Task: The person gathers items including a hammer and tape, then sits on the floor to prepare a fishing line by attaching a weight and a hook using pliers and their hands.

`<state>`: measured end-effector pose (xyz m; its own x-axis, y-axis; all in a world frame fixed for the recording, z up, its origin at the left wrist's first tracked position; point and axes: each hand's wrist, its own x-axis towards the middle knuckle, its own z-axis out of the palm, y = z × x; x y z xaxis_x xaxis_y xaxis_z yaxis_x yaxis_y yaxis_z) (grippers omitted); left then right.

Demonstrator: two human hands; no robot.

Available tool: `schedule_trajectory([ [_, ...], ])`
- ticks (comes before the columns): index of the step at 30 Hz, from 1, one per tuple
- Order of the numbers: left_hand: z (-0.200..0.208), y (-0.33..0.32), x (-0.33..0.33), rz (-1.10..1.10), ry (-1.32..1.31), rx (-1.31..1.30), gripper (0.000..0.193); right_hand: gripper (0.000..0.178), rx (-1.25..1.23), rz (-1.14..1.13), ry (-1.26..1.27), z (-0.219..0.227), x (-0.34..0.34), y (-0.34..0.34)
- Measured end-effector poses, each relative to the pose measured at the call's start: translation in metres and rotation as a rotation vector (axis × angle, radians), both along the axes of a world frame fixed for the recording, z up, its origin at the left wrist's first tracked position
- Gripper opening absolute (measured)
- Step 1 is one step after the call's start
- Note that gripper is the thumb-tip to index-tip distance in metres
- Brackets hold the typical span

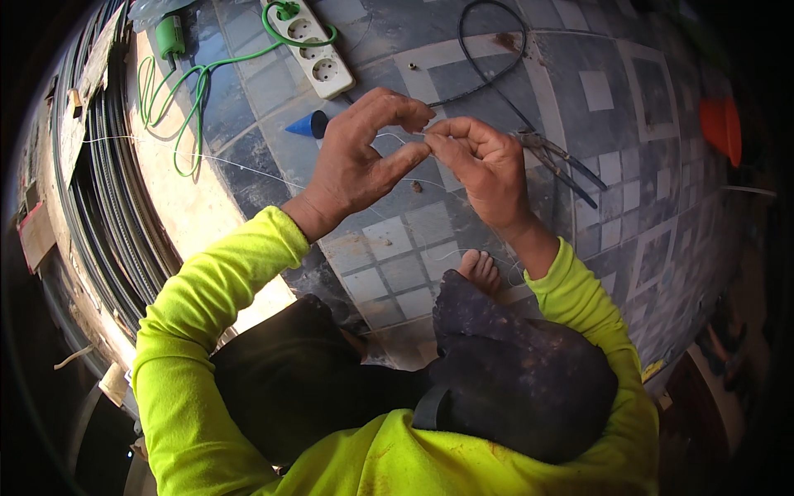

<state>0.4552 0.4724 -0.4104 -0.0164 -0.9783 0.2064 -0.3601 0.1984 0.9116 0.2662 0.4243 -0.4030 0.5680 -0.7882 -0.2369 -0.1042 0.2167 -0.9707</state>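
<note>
In front of me, over the tiled floor, both hands meet at the fingertips around a thin white wire (395,135). My right hand (488,169) pinches it between thumb and forefinger. Curved like a C, my left hand (356,157) has its thumb tip against the right fingertips. The wire shows in its gap, while its lower fingers are curled and partly hidden. More of the wire runs off to the left past my left wrist. Behind the right hand lies a pair of pliers (552,155) with dark handles. A blue cone-shaped piece (311,125) is beside my left hand.
A white power strip (313,45) with a green plug and green cord (201,78) lies ahead. Black cable (521,58) loops at the far right. Bundled dark cables (116,190) run along the left. A small brass-coloured piece (412,65) and an orange container (721,128) also show.
</note>
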Motion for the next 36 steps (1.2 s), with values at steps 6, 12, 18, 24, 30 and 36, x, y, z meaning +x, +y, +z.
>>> schedule_trajectory([
  [6, -0.004, -0.006, -0.002, 0.004, -0.078, -0.121, 0.014, 0.021, 0.252, -0.021, -0.139, -0.011, -0.006, -0.004],
  [12, -0.005, -0.002, -0.004, 0.067, -0.124, -0.08, 0.007, 0.019, 0.058, 0.023, -0.013, -0.004, -0.005, -0.004],
  [18, -0.001, 0.0, -0.004, 0.08, -0.146, -0.037, 0.011, 0.014, -0.267, 0.015, 0.079, -0.007, 0.0, 0.0],
  [24, 0.0, 0.0, -0.003, 0.052, -0.196, -0.007, 0.023, 0.017, -0.391, -0.019, -0.035, -0.014, 0.004, 0.002],
  [30, 0.0, -0.004, -0.012, 0.052, 0.131, 0.33, 0.041, 0.018, -0.524, -0.042, -0.021, -0.018, -0.001, -0.004],
  [36, -0.011, -0.027, -0.018, 0.001, 0.486, 0.718, 0.039, 0.013, -0.391, -0.06, 0.08, -0.016, -0.014, -0.018],
])
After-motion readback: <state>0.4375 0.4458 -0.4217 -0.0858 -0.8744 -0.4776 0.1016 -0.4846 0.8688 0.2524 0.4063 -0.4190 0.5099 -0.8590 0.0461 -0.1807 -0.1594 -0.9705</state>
